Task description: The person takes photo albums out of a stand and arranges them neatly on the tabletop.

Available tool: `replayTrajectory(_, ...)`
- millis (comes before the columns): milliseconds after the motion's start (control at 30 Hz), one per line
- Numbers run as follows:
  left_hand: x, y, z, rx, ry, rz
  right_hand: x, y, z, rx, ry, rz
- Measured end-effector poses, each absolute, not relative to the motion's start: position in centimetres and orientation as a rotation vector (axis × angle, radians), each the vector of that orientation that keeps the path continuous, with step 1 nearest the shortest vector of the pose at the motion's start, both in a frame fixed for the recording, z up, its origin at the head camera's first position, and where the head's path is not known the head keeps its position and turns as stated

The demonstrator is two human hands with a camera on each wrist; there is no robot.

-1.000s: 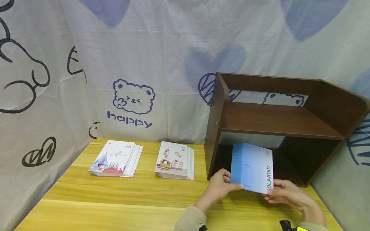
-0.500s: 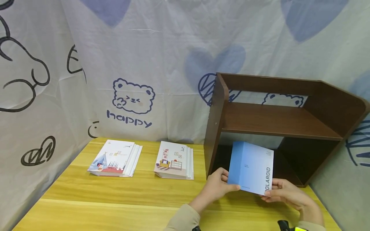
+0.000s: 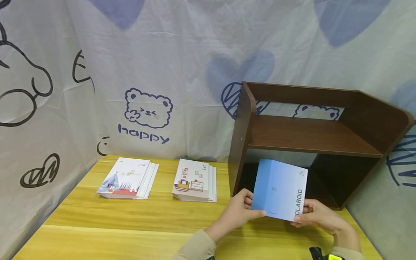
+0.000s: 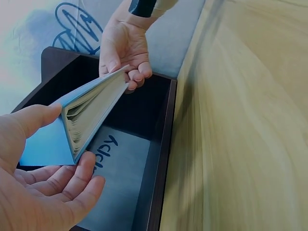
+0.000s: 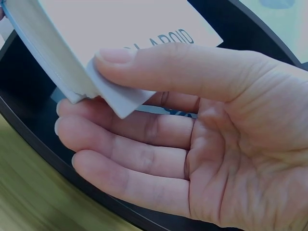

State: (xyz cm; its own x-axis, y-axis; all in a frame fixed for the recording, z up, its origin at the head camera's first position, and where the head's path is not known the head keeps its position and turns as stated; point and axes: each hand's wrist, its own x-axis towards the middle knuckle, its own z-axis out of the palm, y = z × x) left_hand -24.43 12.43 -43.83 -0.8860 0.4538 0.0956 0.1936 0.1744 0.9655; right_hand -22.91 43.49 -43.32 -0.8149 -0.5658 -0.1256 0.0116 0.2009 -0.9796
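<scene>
A light-blue book (image 3: 286, 189) lettered POLAROID is held tilted before the lower compartment of the brown shelf (image 3: 312, 151). My left hand (image 3: 241, 208) pinches its lower left corner at the spine, thumb on the cover. At the lower right corner, my right hand (image 3: 321, 217) grips the book, thumb on top and fingers beneath. The left wrist view shows the page edges of the book (image 4: 91, 108), with gaps between some pages. Close up in the right wrist view, the right thumb presses the cover, which bends at its corner.
To the left on the yellow wooden table (image 3: 130, 220) lie a white book (image 3: 126, 177) with a tent picture and another white book (image 3: 193, 178) with a furniture picture. A printed cloth (image 3: 195, 72) hangs behind. The shelf's side panels flank its lower compartment.
Both hands have drawn the blue book slightly left and toward me, with its lower edge a little lower. Their grip stays the same. The white books have not moved.
</scene>
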Motion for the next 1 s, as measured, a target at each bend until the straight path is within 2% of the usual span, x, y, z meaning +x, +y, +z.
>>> replayTrajectory(567,-23.9,10.1,-43.4,0.737,2.245,1.777,-23.2,41.5,-42.3,-0.677,2.048,-1.597)
replayTrajectory(1000,-23.3,8.4,-43.5,0.756,2.286,1.799,-23.0,39.5,-41.1,-0.662,2.138,-1.525)
